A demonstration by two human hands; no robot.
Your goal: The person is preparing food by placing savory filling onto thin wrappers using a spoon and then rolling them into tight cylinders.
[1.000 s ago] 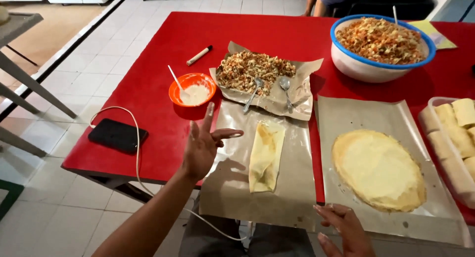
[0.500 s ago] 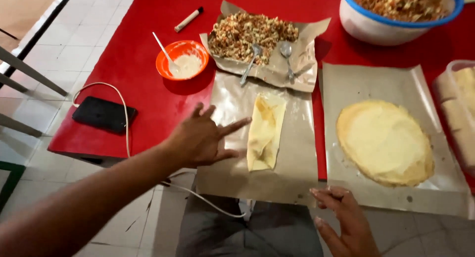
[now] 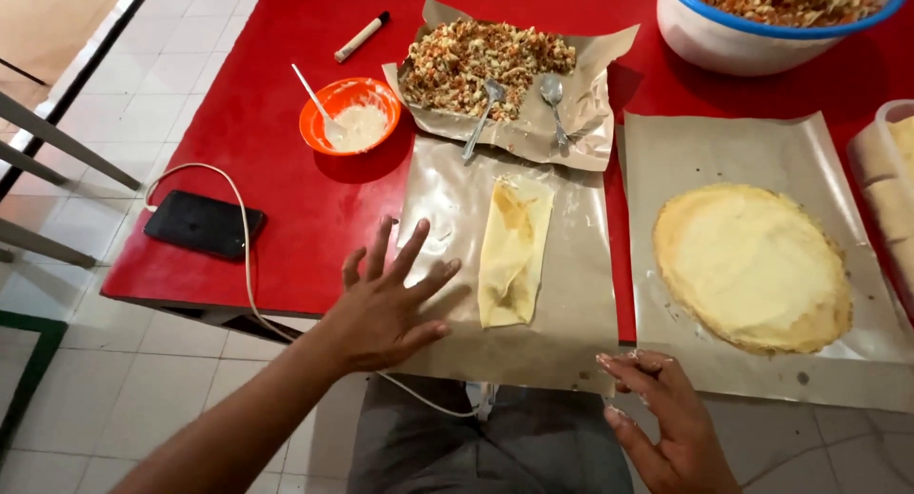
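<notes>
Folded pancake wrap (image 3: 514,251), pale yellow and long, lies lengthwise on a sheet of brown paper (image 3: 562,342) near the front edge of a red desk (image 3: 276,161). Nearest the viewer, the right hand (image 3: 666,427) hovers at the paper's near right corner, fingers loosely curled and holding nothing. Slightly farther in, the left hand (image 3: 386,299) is spread wide and flat, fingers fanned, resting on or just above the paper's left edge, just beside the wrap but not touching it; it grips nothing. As a judgement, a wrap this thin tears easily, so handling it well would mean a flat palm steadying the paper, light fingertips on the fold, and even pressure along its length. To the right, on a second sheet of paper (image 3: 724,142), lies a round, open pancake (image 3: 752,266), unfilled. At the far right edge a clear container (image 3: 881,147) holds pale rolled pieces. Left of the hands, a black phone (image 3: 205,225) lies on the desk with a white cable (image 3: 243,266) trailing over the edge. Farther back, an orange bowl (image 3: 328,108) of white paste holds a small white utensil (image 3: 309,89). Beside it, a heap of chopped filling (image 3: 486,61) sits on crumpled paper with two metal spoons (image 3: 552,94). A marker (image 3: 362,37) lies beyond, and a large blue-rimmed bowl (image 3: 762,42) of more filling stands at the far right.
</notes>
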